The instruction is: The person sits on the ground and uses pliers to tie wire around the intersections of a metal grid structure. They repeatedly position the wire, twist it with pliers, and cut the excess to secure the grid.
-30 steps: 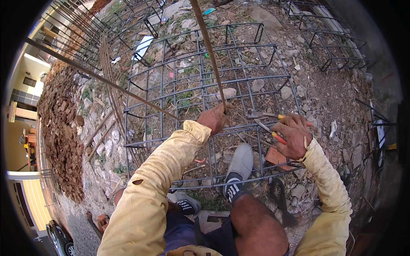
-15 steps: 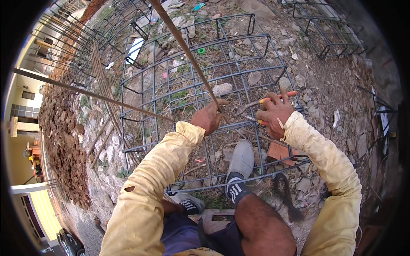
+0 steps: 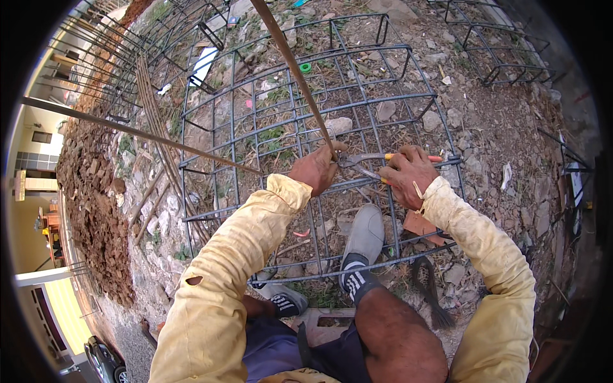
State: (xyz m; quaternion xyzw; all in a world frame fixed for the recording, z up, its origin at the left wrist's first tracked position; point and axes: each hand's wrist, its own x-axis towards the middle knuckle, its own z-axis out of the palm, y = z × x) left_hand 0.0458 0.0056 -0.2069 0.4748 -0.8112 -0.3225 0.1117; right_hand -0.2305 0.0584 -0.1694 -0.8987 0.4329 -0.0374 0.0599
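Rebar mesh (image 3: 268, 121) lies flat on the stony ground in front of me, a grid of dark steel bars with bent-up ends along its far edge. One long rusty rod (image 3: 294, 64) rises steeply from the grid toward the top of the view; its lower end meets the mesh right at my left hand (image 3: 314, 171). That hand is closed around the foot of the rod, fingers curled tight. My right hand (image 3: 408, 175) sits just beside it, closed on a pair of pliers (image 3: 373, 161) with orange handles; the metal nose points left and touches the bars close to the rod's foot. I cannot tell how far the pliers' nose is open. Both sleeves are yellow and dusty. My grey shoe (image 3: 365, 233) rests on the near part of the mesh, between the two arms. A second thin rod (image 3: 140, 133) runs slantwise across the left of the grid. More bar cages (image 3: 491, 45) stand farther off, upper right.
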